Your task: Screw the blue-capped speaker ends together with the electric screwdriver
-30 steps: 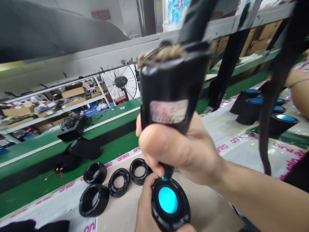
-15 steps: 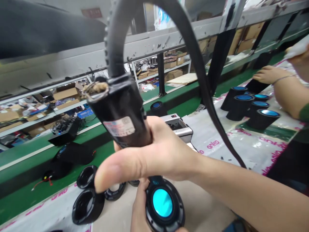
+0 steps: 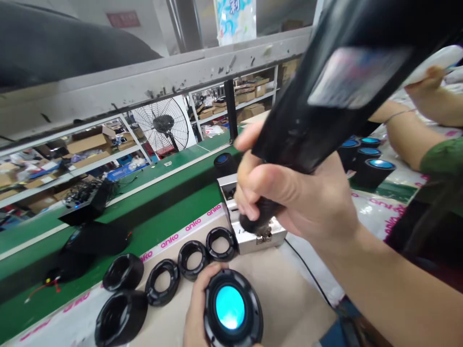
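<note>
Black plastic cases the electric screwdriver [image 3: 304, 125] in the right hand [image 3: 314, 207], whose fingers and thumb are wrapped closed around its lower body. The tool slants, its labelled upper end toward the top right and its nose over the front of a silver screw feeder [image 3: 249, 243]; whether nose and feeder touch, I cannot tell.

Low in the view, the left hand [image 3: 198, 308] curls around the rim of a round black speaker [image 3: 230, 307], closed on its side, with the bright blue centre facing up. The picture's lower edge cuts off part of that grip. The speaker is above a tan cardboard sheet [image 3: 289, 284], nearer than the feeder.

To its left sit 5 black rings [image 3: 162, 282], close together along film printed "anko" [image 3: 193, 225]. Beyond runs a green conveyor belt [image 3: 177, 188], with 1 blue-topped black cylinder [image 3: 224, 165] behind the feeder. At right, at least 3 blue-topped speaker cylinders [image 3: 374, 173] stand near a co-worker's arm [image 3: 405, 130] and green sleeve [image 3: 446, 159]. A wire-caged fan [image 3: 162, 124] stands past the belt.
</note>
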`<action>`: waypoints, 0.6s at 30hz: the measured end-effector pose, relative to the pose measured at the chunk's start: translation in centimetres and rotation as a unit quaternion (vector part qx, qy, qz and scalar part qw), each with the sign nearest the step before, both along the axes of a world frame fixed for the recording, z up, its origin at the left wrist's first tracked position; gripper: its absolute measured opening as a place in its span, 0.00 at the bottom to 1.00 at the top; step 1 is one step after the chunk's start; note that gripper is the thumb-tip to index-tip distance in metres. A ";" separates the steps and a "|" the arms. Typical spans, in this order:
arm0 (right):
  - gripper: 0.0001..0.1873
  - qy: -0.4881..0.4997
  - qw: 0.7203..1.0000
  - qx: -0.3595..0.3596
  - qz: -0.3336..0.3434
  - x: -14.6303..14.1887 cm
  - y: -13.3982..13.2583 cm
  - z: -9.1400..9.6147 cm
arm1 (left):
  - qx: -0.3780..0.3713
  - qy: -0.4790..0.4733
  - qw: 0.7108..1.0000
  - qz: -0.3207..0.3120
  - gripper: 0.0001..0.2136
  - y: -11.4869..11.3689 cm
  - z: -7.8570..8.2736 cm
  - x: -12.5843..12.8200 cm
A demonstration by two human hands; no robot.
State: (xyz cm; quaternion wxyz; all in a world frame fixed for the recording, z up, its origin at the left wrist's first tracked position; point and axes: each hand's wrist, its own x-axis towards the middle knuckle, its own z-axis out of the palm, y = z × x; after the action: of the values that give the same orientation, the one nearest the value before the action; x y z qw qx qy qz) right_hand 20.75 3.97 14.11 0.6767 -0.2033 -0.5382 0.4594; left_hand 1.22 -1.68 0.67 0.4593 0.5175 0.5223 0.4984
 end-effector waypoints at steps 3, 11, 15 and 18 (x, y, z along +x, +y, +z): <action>0.19 -0.010 0.998 -0.023 -0.065 2.0 1.2 -2.8 | -0.020 -0.009 1.000 -0.007 0.21 1.4 0.1 0.2; 0.28 -0.009 0.990 -0.075 -0.118 2.4 3.2 -7.6 | -0.039 0.007 0.999 -0.025 0.17 2.6 -0.7 -0.1; 0.31 -0.012 0.990 -0.097 -0.100 2.3 3.2 -8.1 | -0.035 0.005 0.999 -0.029 0.15 1.5 -0.9 -0.2; 0.30 -0.004 0.992 -0.109 -0.070 2.3 2.5 -7.4 | -0.027 -0.006 0.999 -0.034 0.27 0.2 -0.8 -0.4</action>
State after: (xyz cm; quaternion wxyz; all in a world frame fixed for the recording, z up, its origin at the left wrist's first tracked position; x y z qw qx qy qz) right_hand 23.04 6.46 6.70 0.6790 -0.3150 -0.4717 0.4661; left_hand 0.79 -1.47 -0.18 0.4926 0.5196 0.5152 0.4711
